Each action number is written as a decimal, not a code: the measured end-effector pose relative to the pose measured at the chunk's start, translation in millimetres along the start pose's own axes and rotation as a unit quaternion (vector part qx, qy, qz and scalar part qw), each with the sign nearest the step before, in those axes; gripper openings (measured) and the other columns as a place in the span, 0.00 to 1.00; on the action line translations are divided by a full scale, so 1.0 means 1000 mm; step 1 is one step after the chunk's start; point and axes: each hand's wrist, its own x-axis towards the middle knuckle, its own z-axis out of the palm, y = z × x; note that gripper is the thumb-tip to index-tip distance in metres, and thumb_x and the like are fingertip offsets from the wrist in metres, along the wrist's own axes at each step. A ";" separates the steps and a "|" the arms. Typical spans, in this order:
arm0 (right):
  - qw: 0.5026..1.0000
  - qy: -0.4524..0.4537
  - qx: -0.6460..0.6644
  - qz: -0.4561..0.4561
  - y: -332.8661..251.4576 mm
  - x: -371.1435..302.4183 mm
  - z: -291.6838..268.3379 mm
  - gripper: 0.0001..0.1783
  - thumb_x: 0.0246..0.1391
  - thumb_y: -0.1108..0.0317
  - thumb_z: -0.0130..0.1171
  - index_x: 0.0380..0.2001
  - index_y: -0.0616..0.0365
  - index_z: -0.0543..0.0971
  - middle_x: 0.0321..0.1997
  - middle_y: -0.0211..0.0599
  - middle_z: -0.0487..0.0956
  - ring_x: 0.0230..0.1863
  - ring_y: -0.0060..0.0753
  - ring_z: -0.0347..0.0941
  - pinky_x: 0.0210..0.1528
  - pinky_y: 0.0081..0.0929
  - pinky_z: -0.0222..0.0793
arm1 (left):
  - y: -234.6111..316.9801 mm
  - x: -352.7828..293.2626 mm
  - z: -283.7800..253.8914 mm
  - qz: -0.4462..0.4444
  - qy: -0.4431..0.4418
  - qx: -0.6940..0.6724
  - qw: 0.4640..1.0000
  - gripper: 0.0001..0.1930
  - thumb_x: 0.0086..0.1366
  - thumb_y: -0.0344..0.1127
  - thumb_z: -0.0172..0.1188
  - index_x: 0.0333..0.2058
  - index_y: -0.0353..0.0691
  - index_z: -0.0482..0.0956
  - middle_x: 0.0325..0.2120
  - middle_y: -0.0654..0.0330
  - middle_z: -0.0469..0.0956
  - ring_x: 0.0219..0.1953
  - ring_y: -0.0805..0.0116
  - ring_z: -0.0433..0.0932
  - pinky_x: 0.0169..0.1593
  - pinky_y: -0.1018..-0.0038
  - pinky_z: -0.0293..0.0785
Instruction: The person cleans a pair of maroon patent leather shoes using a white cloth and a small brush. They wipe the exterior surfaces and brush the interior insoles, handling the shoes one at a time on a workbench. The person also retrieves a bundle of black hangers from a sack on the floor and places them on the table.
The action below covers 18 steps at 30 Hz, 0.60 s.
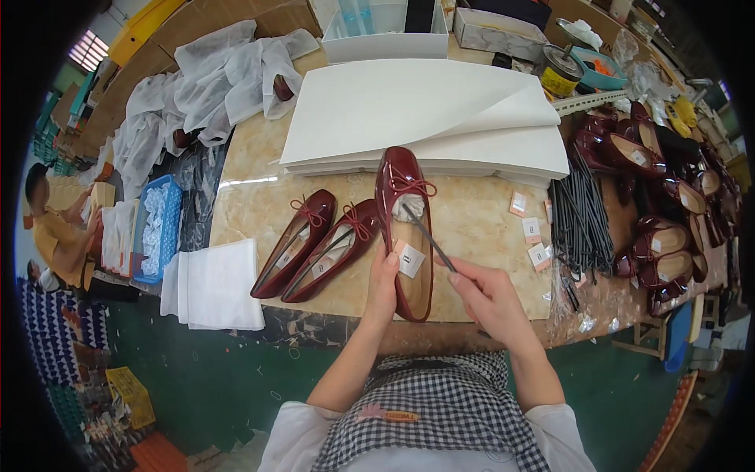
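Observation:
A glossy dark red bow flat is tilted up over the table, toe pointing away from me. My left hand grips its left side near the heel, beside a white label on the insole. White stuffing fills the toe opening. My right hand pinches a thin black stick, whose far end reaches into the shoe at the stuffing. Just left lie two matching flats, a left one and a right one, each with a dark stick along its inside.
Stacked white sheets lie behind the shoes. On the right are a bundle of black sticks, small labels and many red shoes. Folded white tissue, a blue basket and tissue-wrapped items are left. Another person works far left.

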 end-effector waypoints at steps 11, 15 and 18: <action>0.945 0.185 -0.164 -0.213 -0.011 0.011 0.032 0.15 0.57 0.70 0.53 0.46 0.64 0.77 0.13 0.43 0.71 0.13 0.37 0.69 0.18 0.31 0.62 | 0.000 -0.021 0.026 0.098 0.050 0.000 0.994 0.44 0.62 0.69 0.40 0.61 0.34 0.56 0.47 0.55 0.72 0.48 0.67 0.72 0.51 0.72 0.68; 0.884 0.237 -0.271 -0.299 0.014 0.019 0.051 0.17 0.56 0.70 0.54 0.49 0.63 0.76 0.12 0.40 0.70 0.11 0.29 0.66 0.18 0.27 0.61 | -0.008 -0.024 0.035 0.079 0.052 -0.063 0.994 0.42 0.63 0.69 0.39 0.60 0.36 0.57 0.43 0.56 0.74 0.43 0.69 0.75 0.45 0.75 0.73; 0.928 0.113 -0.306 -0.182 0.016 0.014 0.049 0.19 0.56 0.69 0.55 0.52 0.61 0.74 0.18 0.40 0.77 0.13 0.32 0.69 0.19 0.27 0.64 | -0.024 -0.032 0.008 -0.062 0.000 -0.128 0.990 0.40 0.63 0.66 0.43 0.60 0.37 0.58 0.38 0.56 0.75 0.39 0.72 0.76 0.39 0.79 0.75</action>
